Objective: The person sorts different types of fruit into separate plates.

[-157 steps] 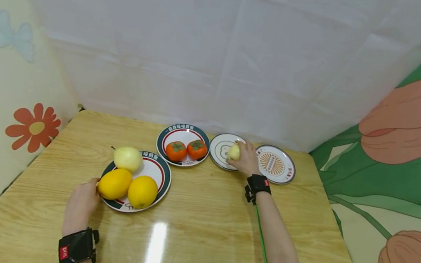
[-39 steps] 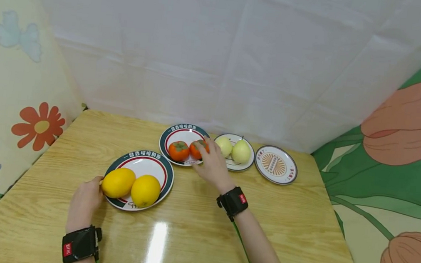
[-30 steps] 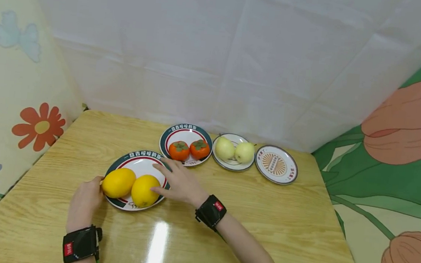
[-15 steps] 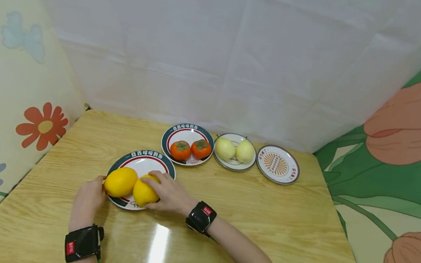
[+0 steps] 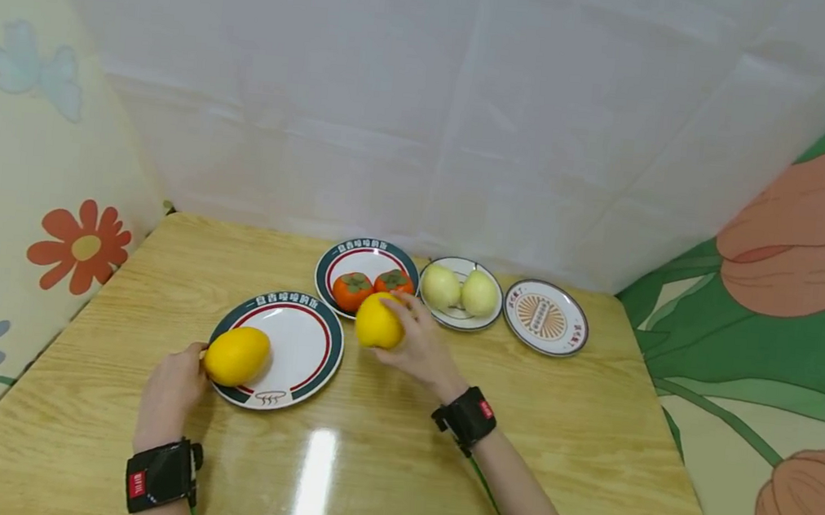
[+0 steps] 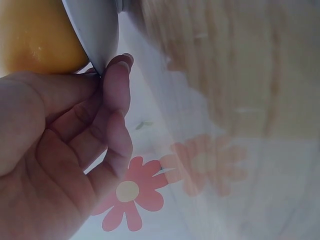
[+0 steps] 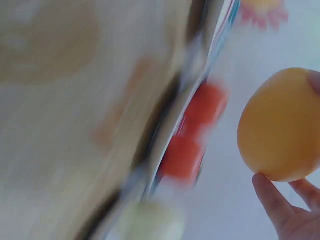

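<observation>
Gripping the yellow fruit [image 5: 377, 321] from its right side, the right hand [image 5: 425, 347] carries it raised off the table [image 5: 394, 469], between the near plate [image 5: 301, 350] and the persimmons [image 5: 350, 291], hiding part of the near rim of their plate [image 5: 364, 261] in the head view. From the fruit, the near plate lies left and closer to the person, the pears [image 5: 479, 294] right and farther back, and the sunburst plate [image 5: 545, 318] past them at the right end of the row; the right hand is clearly the nearer of the two to that end. Seen from above, the held fruit looks almost round, so no clear long axis shows. The left hand [image 5: 168, 392] pinches the left rim of the near plate, thumb on the inner side and fingers curled beneath, just beside the oblong fruit [image 5: 236, 355], whose long axis runs roughly left to right, right end slightly farther off. The surface is pale wood, glossy enough to carry a bright streak [image 5: 314, 486]. White cloth [image 5: 321, 119] hangs behind, flanked by a painted flower [image 5: 85, 248] on the left wall and tulips [image 5: 805, 226] on the right.
</observation>
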`<state>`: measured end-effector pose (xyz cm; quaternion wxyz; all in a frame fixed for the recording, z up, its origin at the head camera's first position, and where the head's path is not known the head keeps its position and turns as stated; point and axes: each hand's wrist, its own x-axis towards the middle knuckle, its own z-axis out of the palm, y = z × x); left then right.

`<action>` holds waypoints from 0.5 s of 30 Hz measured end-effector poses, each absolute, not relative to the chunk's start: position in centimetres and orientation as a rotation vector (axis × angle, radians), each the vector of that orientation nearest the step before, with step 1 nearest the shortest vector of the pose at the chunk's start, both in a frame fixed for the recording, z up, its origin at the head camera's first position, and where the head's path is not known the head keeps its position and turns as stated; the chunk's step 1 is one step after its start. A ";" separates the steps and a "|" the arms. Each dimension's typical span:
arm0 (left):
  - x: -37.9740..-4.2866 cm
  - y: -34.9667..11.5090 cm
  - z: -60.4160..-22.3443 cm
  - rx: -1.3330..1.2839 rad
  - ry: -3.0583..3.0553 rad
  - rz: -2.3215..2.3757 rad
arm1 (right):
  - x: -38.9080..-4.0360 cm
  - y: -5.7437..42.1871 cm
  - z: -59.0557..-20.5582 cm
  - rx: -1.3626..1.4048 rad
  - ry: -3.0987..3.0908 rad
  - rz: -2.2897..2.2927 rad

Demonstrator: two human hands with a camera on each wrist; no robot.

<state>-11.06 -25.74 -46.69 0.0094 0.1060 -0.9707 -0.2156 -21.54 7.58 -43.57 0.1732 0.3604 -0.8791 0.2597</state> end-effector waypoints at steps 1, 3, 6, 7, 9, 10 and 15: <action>-11.1 -25.7 -46.7 0.331 -3.031 -0.674 | -22.1 9.1 -43.4 0.951 -2.485 0.749; -11.0 -25.7 -46.6 0.331 -3.029 -0.676 | -23.3 12.4 -43.3 0.791 -2.483 0.762; -10.9 -25.7 -46.5 0.324 -3.012 -0.672 | -25.0 17.5 -43.5 0.522 -2.493 0.753; -10.9 -25.7 -46.5 0.323 -3.007 -0.670 | -25.5 19.2 -43.6 0.431 -2.510 0.747; -10.8 -25.6 -46.5 0.315 -2.990 -0.661 | -26.5 22.6 -44.1 0.267 -2.539 0.735; -10.8 -25.6 -46.5 0.315 -2.986 -0.658 | -26.8 24.1 -44.4 0.203 -2.549 0.752; -10.9 -25.4 -46.5 0.324 -2.995 -0.664 | -27.3 29.7 -46.0 -0.040 -2.653 0.817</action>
